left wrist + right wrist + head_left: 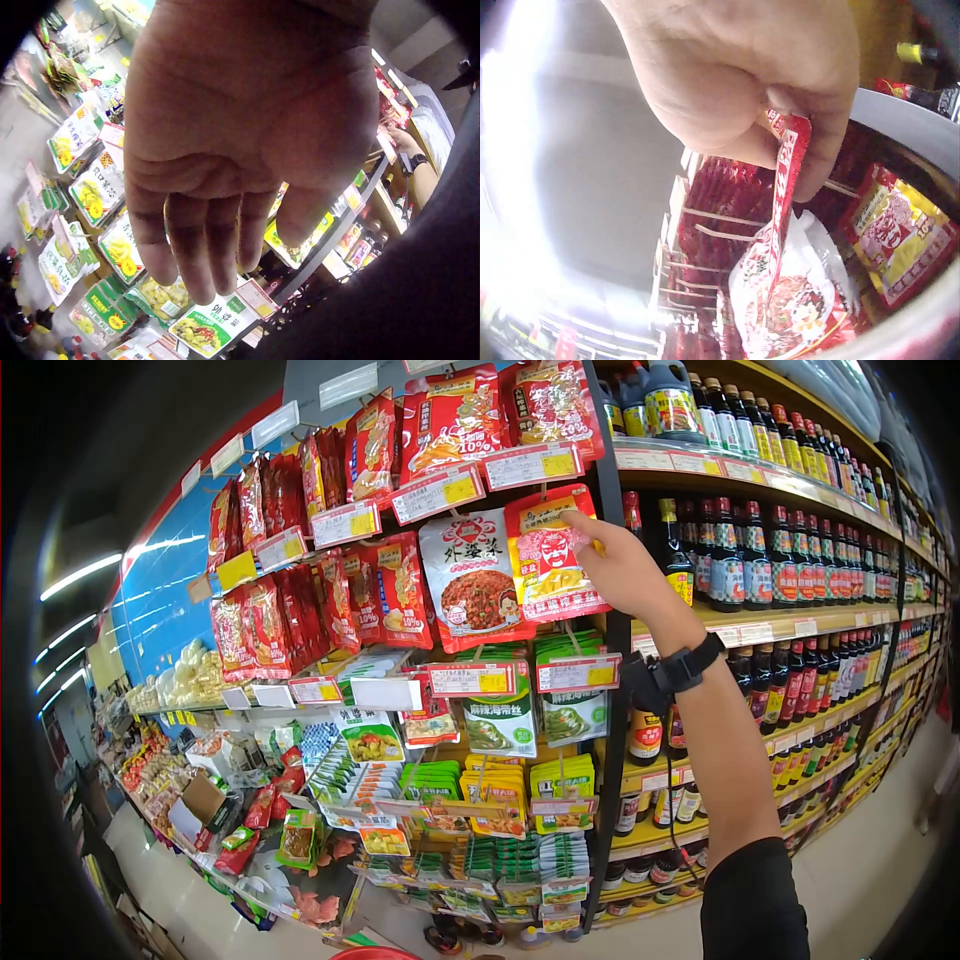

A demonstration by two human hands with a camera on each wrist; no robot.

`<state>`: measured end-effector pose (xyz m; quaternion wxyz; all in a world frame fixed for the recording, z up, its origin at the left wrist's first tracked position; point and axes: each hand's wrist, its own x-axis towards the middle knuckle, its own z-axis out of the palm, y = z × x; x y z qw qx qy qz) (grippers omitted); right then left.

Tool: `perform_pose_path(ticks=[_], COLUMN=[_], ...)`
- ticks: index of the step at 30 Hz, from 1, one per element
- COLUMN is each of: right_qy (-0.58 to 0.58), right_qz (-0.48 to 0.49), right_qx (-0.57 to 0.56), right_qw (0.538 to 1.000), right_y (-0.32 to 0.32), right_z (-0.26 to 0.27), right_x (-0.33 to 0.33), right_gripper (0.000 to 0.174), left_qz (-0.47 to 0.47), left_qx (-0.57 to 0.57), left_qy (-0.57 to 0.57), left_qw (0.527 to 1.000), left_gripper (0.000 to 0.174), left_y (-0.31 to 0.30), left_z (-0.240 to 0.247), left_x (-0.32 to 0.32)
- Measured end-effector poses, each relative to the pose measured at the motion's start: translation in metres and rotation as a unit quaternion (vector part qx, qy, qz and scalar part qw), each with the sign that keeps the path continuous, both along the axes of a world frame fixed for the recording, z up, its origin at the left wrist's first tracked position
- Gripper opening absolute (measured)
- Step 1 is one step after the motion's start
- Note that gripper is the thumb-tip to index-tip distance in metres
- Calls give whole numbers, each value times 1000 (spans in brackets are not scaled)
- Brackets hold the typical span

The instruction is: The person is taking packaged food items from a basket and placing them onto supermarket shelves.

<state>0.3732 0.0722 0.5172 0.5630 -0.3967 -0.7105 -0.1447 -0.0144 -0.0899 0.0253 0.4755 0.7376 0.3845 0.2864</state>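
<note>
My right hand (622, 572) pinches the upper right edge of a red and yellow packet (550, 565) printed with a painted face. In the right wrist view the pinched packet (786, 176) shows edge-on between thumb and fingers. Just left of it hangs a white and red packet (470, 585) with a bowl of chopped food pictured on it. Another yellow and red packet (900, 232) hangs beyond the hand. My left hand (244, 127) shows only in the left wrist view, fingers loosely extended and holding nothing, in front of green and white packets (206, 330).
Red packets (450, 420) hang on hooks with price tags above and left. Green packets (500, 710) hang below. A dark upright post (608, 710) divides the rack from shelves of sauce bottles (780, 560) on the right. Loose goods fill a lower display (240, 790).
</note>
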Motion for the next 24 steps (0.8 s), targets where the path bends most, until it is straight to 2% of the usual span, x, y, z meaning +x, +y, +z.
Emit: perform_pose_path(ticks=[2,5,7,9,12,13,16,17,20,22,24], right_qy=[-50,-138,-211,-271,-254,-278,-278,-288,-310,-343,-301], right_qz=[-74,-197,-229,-267,-268,-289,-268,-281,-300,-320,-312], right_qx=[-4,-67,-106,-136,-142,-190,-173,-206,-200,-235,-263], right_qw=[996,968,944,915,918,896,906,892,880,851,862], right_y=[5,10,31,50,58,58,86,89,94,98,96], right_z=[8,23,35,43,49,55,53,55,50,50,50], right_x=[0,-6,-2,6,3,1,8,6,5,3,1], right_gripper=[40,36,36,41,33,38,46,54,57,79,88], left_qz=[-2,3,19,24,42,51,76,64,83,93,104], left_qx=[36,77,83,184,269,285,59,137,108,100,67], left_qy=[-2,1,11,6,33,47,75,23,23,39,51], left_qw=[999,997,996,983,962,956,993,988,990,990,991], left_gripper=[23,21,20,20,20,20,21,23,27,30,31], left_y=[3,6,5,8,7,5,-6,-2,-10,-11,-15], left_z=[-10,-19,-23,-30,-24,-17,4,0,5,-7,-13], left_x=[-2,-5,-1,-1,-1,0,0,1,-3,-6,-12])
